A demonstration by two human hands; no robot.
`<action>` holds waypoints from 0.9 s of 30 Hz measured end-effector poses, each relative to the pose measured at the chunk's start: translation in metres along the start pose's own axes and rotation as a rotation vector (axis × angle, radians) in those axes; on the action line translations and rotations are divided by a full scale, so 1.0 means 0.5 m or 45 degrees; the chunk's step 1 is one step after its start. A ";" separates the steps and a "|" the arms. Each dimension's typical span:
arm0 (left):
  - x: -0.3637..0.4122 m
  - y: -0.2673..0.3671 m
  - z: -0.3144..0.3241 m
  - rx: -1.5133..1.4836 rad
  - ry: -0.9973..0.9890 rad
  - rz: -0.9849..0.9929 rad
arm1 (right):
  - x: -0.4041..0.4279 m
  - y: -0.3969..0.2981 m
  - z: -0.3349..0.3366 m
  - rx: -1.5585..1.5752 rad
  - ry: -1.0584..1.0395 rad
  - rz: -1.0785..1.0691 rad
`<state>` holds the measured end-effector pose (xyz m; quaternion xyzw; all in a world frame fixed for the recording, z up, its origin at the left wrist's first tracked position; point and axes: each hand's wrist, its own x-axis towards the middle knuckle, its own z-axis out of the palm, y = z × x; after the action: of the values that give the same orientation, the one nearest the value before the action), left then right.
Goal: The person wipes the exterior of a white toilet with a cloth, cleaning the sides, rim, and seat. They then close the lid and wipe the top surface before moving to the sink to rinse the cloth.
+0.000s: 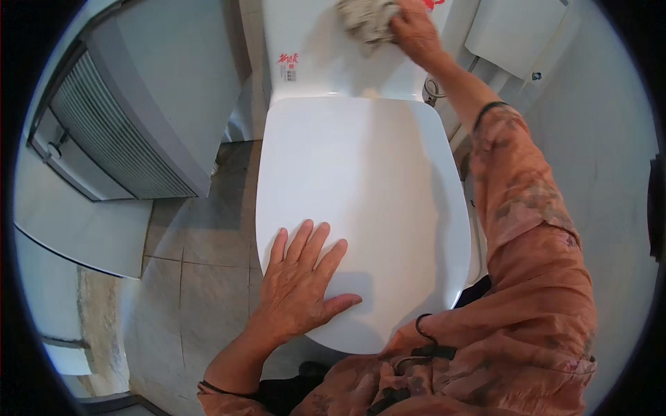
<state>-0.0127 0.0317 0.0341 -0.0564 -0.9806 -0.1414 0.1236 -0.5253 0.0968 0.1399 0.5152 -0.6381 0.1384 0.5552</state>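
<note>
My left hand [299,283] rests palm down on the front left of a white toilet lid [333,171], its fingers spread and nothing in it. The lid is down over the bowl. Stretched out at the top of the view, my right hand [418,34] grips a crumpled beige cloth [368,22] against the front face of the white toilet tank [317,31]. Red and grey printing [289,66] marks the tank's lower left. Just right of my right hand, a red thing [433,4] shows at the picture's top edge; I cannot tell what it is.
A grey cabinet with a ribbed door panel [109,117] stands at the left. Grey tiles [213,291] cover the floor. On the right are a white wall-mounted box [515,34], a braided hose [433,89] behind the toilet, and a pale wall [598,156] close to my right arm.
</note>
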 end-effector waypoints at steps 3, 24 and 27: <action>-0.006 -0.001 0.006 -0.005 0.017 -0.010 | -0.040 0.001 -0.050 -0.043 0.014 0.196; -0.004 0.002 0.013 0.128 -0.050 -0.049 | -0.330 0.008 -0.075 1.052 -1.117 1.003; -0.009 0.000 0.009 0.144 -0.071 -0.034 | -0.326 -0.045 -0.132 0.621 -0.986 1.362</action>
<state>-0.0093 0.0328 0.0290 -0.0403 -0.9907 -0.0857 0.0973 -0.4939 0.2186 0.0149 0.2527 -0.9064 0.3382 0.0123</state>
